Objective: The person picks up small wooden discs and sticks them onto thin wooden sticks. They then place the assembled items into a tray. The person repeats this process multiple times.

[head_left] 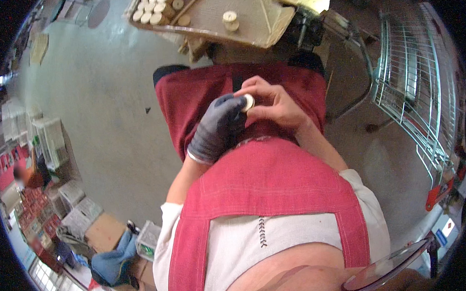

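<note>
In front of my lap I hold a small pale round disc (249, 102) with both hands. My left hand (216, 127), in a grey knit glove with a white cuff, is closed round its left side. My bare right hand (279, 108) is curled at the disc, thumb near its lower edge and fingers reaching over toward the glove's fingertips. Whether the disc is one piece or the end of a short stack is hidden by the glove. Ahead, on a brown work board (207, 28), lie several similar pale discs (156, 18) piled at the left, and a small stack (230, 21) stands further right.
A metal clamp or machine part (307, 29) is fixed at the board's right end. On my right stands a wire cart (410, 86). Crates (51, 143) and two other people, one in blue (113, 262), are off to the left on the grey floor (106, 99).
</note>
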Tool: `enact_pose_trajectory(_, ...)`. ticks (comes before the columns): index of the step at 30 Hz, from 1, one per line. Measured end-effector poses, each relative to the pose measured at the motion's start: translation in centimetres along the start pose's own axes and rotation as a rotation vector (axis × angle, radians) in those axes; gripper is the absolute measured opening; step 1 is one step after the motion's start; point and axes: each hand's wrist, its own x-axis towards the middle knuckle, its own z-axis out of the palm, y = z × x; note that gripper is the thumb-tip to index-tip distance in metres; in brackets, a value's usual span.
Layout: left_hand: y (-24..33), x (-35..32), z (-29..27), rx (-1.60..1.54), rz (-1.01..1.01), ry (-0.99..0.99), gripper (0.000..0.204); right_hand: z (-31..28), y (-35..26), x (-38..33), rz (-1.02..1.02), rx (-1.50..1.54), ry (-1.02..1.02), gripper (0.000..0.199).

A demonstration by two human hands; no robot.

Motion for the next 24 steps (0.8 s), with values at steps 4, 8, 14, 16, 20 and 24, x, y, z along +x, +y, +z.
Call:
enact_pose_trajectory(4,1.3,1.9,-0.7,-0.601,-0.722,0.027,0.014,-0.4,0.4,0.1,0.017,0.119,0.077,0.037)
enact_pose_trajectory(8,0.3,3.8,-0.5,-0.572,-0.821,0.029,0.015,-0.7,0.2,-0.1,0.019,0.102,0.169,0.02)
enact_pose_trajectory(14,0.0,5.7,1.3,-0.566,-0.708,-0.045,0.016,-0.7,-1.4,-0.7,-0.062,0.136,0.325,0.01)
enact_pose_trajectory(16,-0.5,6.3,2.2,-0.526,-0.653,-0.061,0.016,-1.5,-1.6,-1.1,-0.042,0.086,0.375,0.009)
enact_pose_trajectory(20,0.1,7.5,3.4,-0.544,-0.682,-0.087,0.015,-2.7,-2.2,-1.5,-0.058,0.009,0.476,0.009)
enact_pose_trajectory(24,0.9,8.6,3.7,-0.62,-0.734,-0.074,0.015,-4.2,-2.3,-1.6,-0.095,0.005,0.512,0.01)
